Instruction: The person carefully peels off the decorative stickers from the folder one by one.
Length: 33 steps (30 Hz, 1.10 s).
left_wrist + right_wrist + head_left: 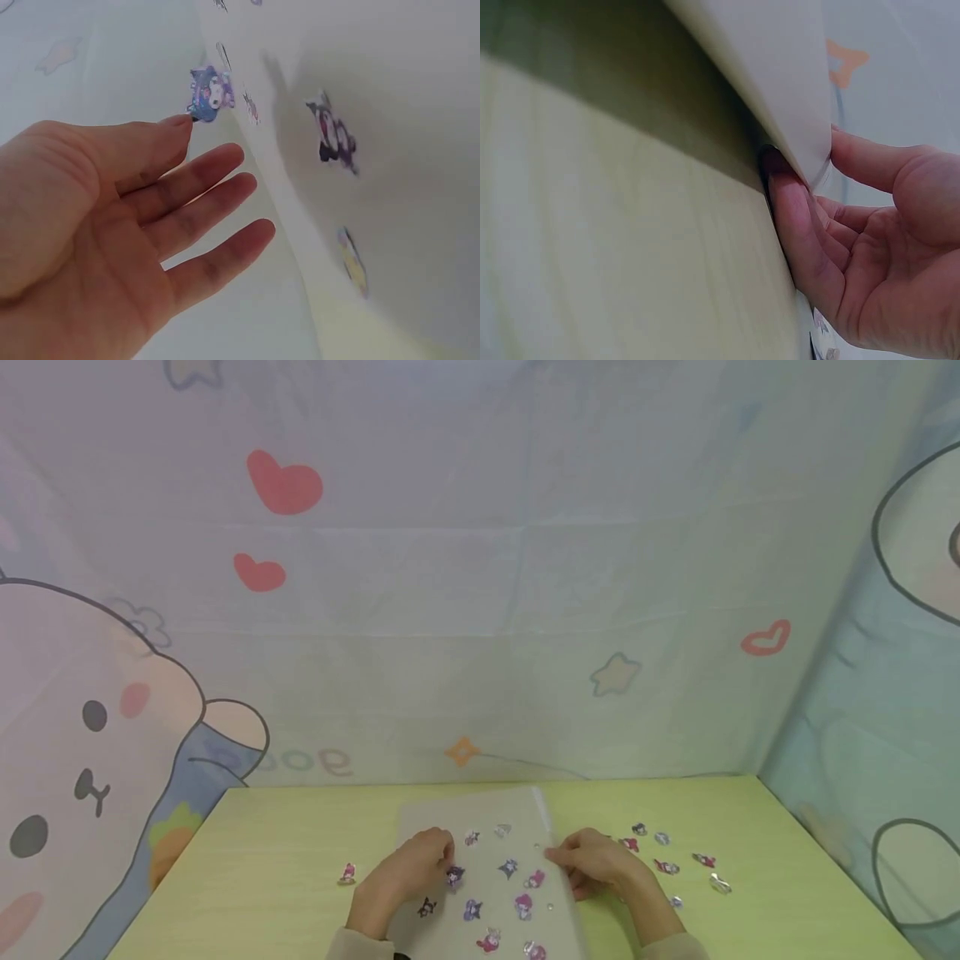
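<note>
A white sheet (435, 814) dotted with several small cartoon stickers (523, 906) lies on the table. Over its left part, my left hand (408, 870) pinches a purple cartoon sticker (210, 94) between thumb and index finger, the other fingers loosely extended. A black-and-purple sticker (332, 135) on the sheet shows beside that hand. At the sheet's right edge, my right hand (596, 862) grips the border, thumb on top and a finger tucked underneath. The right wrist view has this edge (780, 90) raised off the table, casting a shadow.
Several loose stickers (666, 867) are scattered on the pale yellow table (285, 835) to the right of the sheet. One pink sticker (347, 873) lies to its left. A printed cloth (465, 610) hangs behind the table.
</note>
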Each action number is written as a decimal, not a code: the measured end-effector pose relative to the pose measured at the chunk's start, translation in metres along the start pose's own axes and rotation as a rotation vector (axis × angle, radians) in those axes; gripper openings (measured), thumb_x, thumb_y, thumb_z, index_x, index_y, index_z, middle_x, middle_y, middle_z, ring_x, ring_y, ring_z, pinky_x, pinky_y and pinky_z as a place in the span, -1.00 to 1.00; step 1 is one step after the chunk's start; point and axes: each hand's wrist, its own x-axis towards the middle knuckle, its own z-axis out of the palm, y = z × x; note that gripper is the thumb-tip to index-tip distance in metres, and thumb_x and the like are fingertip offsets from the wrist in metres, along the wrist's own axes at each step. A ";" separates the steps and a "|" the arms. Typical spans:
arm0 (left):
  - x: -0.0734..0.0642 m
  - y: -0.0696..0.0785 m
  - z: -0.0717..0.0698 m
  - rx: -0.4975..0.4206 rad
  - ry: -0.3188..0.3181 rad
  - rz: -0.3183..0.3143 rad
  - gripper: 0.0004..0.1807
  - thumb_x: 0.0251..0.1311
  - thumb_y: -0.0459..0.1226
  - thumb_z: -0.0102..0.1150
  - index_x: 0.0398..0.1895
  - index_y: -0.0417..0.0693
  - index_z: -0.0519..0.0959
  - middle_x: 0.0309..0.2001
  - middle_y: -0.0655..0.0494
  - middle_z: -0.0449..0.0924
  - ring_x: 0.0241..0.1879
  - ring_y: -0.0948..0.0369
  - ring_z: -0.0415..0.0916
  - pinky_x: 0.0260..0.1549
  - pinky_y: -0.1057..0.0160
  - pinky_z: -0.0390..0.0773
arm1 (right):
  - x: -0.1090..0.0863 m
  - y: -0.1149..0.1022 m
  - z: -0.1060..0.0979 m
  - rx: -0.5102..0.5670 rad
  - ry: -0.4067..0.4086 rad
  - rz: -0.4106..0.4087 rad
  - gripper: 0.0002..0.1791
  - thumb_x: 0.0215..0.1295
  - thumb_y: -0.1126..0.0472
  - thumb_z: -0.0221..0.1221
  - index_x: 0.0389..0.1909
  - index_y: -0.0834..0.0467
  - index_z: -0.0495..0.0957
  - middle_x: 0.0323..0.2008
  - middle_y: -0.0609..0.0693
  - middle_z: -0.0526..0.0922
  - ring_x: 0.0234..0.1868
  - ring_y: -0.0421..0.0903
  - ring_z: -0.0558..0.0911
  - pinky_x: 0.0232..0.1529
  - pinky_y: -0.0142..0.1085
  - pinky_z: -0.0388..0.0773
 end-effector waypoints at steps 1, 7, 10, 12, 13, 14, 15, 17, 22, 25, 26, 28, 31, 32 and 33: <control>0.000 -0.001 -0.001 -0.004 0.006 -0.002 -0.87 0.37 -0.38 0.06 -0.38 -0.05 0.44 -0.39 0.22 0.37 -0.39 0.27 0.30 -0.35 0.24 0.41 | 0.000 0.000 0.000 0.002 0.000 0.000 -0.67 0.36 0.04 0.21 -0.28 0.29 0.58 -0.50 0.07 0.61 -0.61 -0.18 0.51 -0.55 -0.35 0.58; -0.009 -0.011 -0.007 -0.010 0.041 -0.002 -0.83 0.34 -0.42 0.06 -0.43 -0.07 0.41 -0.41 0.19 0.37 -0.41 0.26 0.28 -0.38 0.24 0.39 | 0.001 0.001 0.002 -0.001 0.003 0.005 -0.66 0.35 0.03 0.21 -0.28 0.28 0.58 -0.49 0.08 0.61 -0.59 -0.17 0.52 -0.54 -0.34 0.59; -0.016 -0.019 -0.008 -0.012 0.055 0.011 -0.80 0.32 -0.45 0.06 -0.47 -0.09 0.40 -0.45 0.18 0.35 -0.44 0.26 0.24 -0.43 0.27 0.34 | 0.001 0.002 0.003 -0.003 0.008 0.011 -0.67 0.35 0.03 0.22 -0.28 0.28 0.57 -0.49 0.08 0.60 -0.59 -0.16 0.52 -0.54 -0.33 0.59; -0.021 -0.025 -0.007 -0.022 0.057 0.011 -0.80 0.32 -0.46 0.06 -0.47 -0.10 0.40 -0.45 0.18 0.35 -0.44 0.26 0.25 -0.44 0.28 0.34 | 0.000 0.002 0.003 -0.003 0.012 0.012 -0.67 0.35 0.04 0.22 -0.28 0.29 0.57 -0.49 0.08 0.60 -0.58 -0.16 0.52 -0.53 -0.33 0.59; -0.023 -0.028 -0.008 -0.027 0.059 0.004 -0.80 0.32 -0.45 0.06 -0.46 -0.09 0.40 -0.45 0.18 0.35 -0.44 0.26 0.25 -0.44 0.28 0.34 | 0.000 0.002 0.003 -0.001 0.012 0.012 -0.67 0.34 0.04 0.22 -0.28 0.29 0.57 -0.49 0.08 0.60 -0.58 -0.16 0.52 -0.53 -0.32 0.60; -0.026 -0.031 -0.008 -0.036 0.058 -0.008 -0.81 0.33 -0.45 0.06 -0.46 -0.09 0.40 -0.44 0.18 0.35 -0.44 0.26 0.26 -0.45 0.28 0.34 | 0.000 0.001 0.003 0.001 0.012 0.012 -0.67 0.34 0.04 0.22 -0.28 0.29 0.57 -0.49 0.08 0.59 -0.58 -0.16 0.52 -0.53 -0.32 0.60; -0.028 -0.033 -0.009 -0.044 0.058 -0.025 -0.81 0.34 -0.44 0.05 -0.44 -0.08 0.40 -0.43 0.18 0.36 -0.44 0.26 0.27 -0.46 0.29 0.35 | 0.000 0.001 0.003 0.003 0.012 0.012 -0.67 0.34 0.04 0.22 -0.28 0.29 0.57 -0.48 0.08 0.60 -0.58 -0.15 0.52 -0.52 -0.32 0.60; -0.032 -0.039 -0.012 -0.063 0.065 -0.055 -0.83 0.34 -0.43 0.06 -0.43 -0.08 0.41 -0.40 0.16 0.38 -0.43 0.24 0.29 -0.46 0.27 0.35 | -0.001 0.001 0.004 0.002 0.009 0.010 -0.67 0.34 0.04 0.22 -0.28 0.29 0.57 -0.48 0.08 0.59 -0.57 -0.16 0.52 -0.52 -0.32 0.60; -0.044 -0.052 -0.026 -0.076 0.101 -0.114 -0.84 0.31 -0.46 0.05 -0.43 -0.11 0.41 -0.37 0.10 0.41 -0.42 0.19 0.29 -0.44 0.22 0.33 | 0.000 0.000 0.003 -0.015 0.016 0.001 -0.67 0.35 0.04 0.22 -0.28 0.28 0.58 -0.48 0.08 0.60 -0.59 -0.16 0.53 -0.52 -0.31 0.60; -0.055 -0.061 -0.034 -0.063 0.125 -0.162 -0.83 0.29 -0.48 0.06 -0.45 -0.12 0.41 -0.39 0.08 0.40 -0.42 0.18 0.28 -0.42 0.21 0.32 | 0.000 -0.001 0.003 -0.019 0.015 -0.005 -0.67 0.35 0.05 0.21 -0.29 0.29 0.57 -0.48 0.09 0.61 -0.59 -0.15 0.54 -0.52 -0.31 0.60; -0.058 -0.064 -0.036 -0.059 0.132 -0.182 -0.82 0.28 -0.49 0.06 -0.46 -0.12 0.40 -0.39 0.08 0.39 -0.42 0.18 0.28 -0.42 0.21 0.33 | 0.000 -0.001 0.003 -0.017 0.014 -0.005 -0.67 0.35 0.05 0.22 -0.29 0.29 0.57 -0.48 0.09 0.61 -0.59 -0.15 0.54 -0.52 -0.30 0.61; -0.065 -0.072 -0.039 -0.049 0.149 -0.215 -0.82 0.27 -0.49 0.08 -0.48 -0.14 0.41 -0.40 0.08 0.40 -0.42 0.18 0.28 -0.40 0.21 0.34 | 0.000 -0.001 0.002 -0.016 0.012 -0.005 -0.67 0.35 0.05 0.22 -0.28 0.30 0.57 -0.48 0.10 0.61 -0.58 -0.15 0.55 -0.51 -0.30 0.61; -0.074 -0.082 -0.041 -0.035 0.156 -0.263 -0.83 0.25 -0.49 0.10 -0.49 -0.16 0.44 -0.40 0.06 0.41 -0.44 0.18 0.27 -0.40 0.20 0.36 | -0.001 -0.001 0.001 -0.016 0.011 -0.004 -0.68 0.35 0.06 0.22 -0.28 0.30 0.57 -0.48 0.10 0.61 -0.59 -0.14 0.55 -0.50 -0.28 0.61; -0.077 -0.085 -0.042 -0.030 0.155 -0.282 -0.83 0.24 -0.49 0.10 -0.49 -0.16 0.44 -0.40 0.06 0.41 -0.44 0.18 0.26 -0.39 0.19 0.36 | -0.001 -0.002 0.001 -0.019 0.011 -0.006 -0.68 0.35 0.06 0.22 -0.28 0.30 0.57 -0.48 0.10 0.61 -0.59 -0.14 0.55 -0.50 -0.28 0.61; -0.080 -0.087 -0.043 -0.022 0.152 -0.298 -0.83 0.23 -0.49 0.10 -0.49 -0.16 0.45 -0.40 0.06 0.41 -0.44 0.17 0.26 -0.39 0.19 0.36 | -0.001 -0.002 0.001 -0.022 0.009 -0.009 -0.68 0.35 0.06 0.21 -0.28 0.30 0.57 -0.48 0.10 0.61 -0.60 -0.14 0.54 -0.50 -0.28 0.61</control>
